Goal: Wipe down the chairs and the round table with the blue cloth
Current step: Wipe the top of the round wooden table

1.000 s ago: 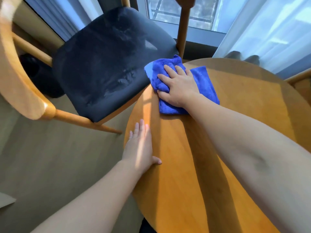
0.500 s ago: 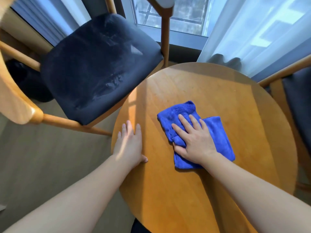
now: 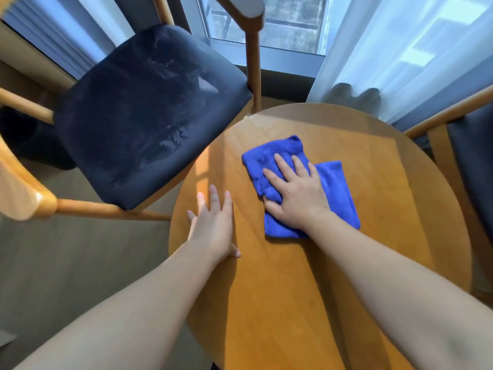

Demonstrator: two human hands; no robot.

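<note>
The folded blue cloth (image 3: 333, 188) lies near the middle of the round wooden table (image 3: 386, 236). My right hand (image 3: 296, 193) presses flat on the cloth, fingers spread and pointing away from me. My left hand (image 3: 213, 222) rests flat on the table's left edge, fingers straight, holding nothing. A wooden chair with a dark seat cushion (image 3: 149, 110) stands to the left of the table, its seat marked with pale smears. A second chair (image 3: 472, 161) shows only partly at the right edge.
White sheer curtains (image 3: 413, 49) and a window (image 3: 280, 17) stand behind the table. A dark object (image 3: 354, 97) sits on the floor behind the curtain. Grey floor (image 3: 80, 263) lies to the left of the table.
My right hand dragged the cloth from the table's far left edge back toward the middle. In the last half second it stayed about there. My left hand kept its place on the rim.
</note>
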